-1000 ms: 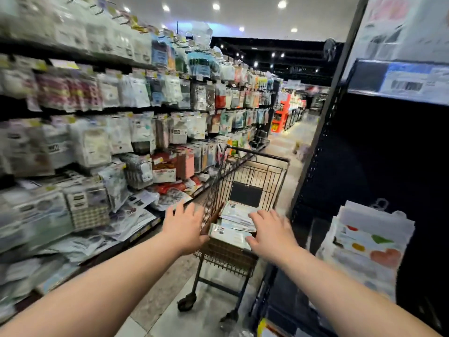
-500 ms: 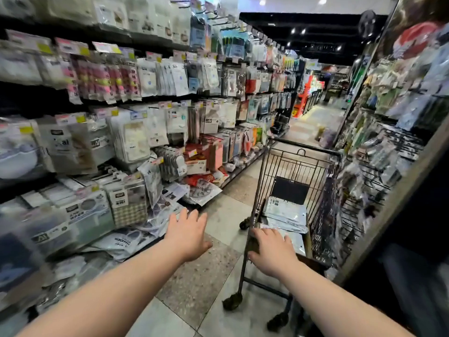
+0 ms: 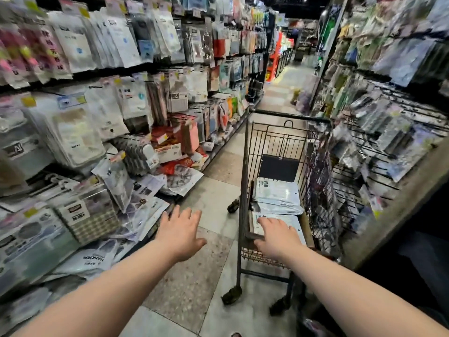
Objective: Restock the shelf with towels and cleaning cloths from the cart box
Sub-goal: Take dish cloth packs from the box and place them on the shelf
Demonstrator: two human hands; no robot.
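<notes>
Head view: flat, glossy pale-blue cloth packets (image 3: 277,193) inside wire cart (image 3: 289,116)

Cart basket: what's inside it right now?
Flat pale packets stacked in a brown box, with a dark panel behind them. The right hand rests on the nearest packet. Anything under the top packets is covered.

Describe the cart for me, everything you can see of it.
The cart is a dark wire-metal basket on wheels, upright on the tiled floor, close beside the right-hand rack. A black bar tops its far end; a black panel stands inside. Flat pale packs lie stacked in it. The right hand rests on the nearest pack.
</notes>
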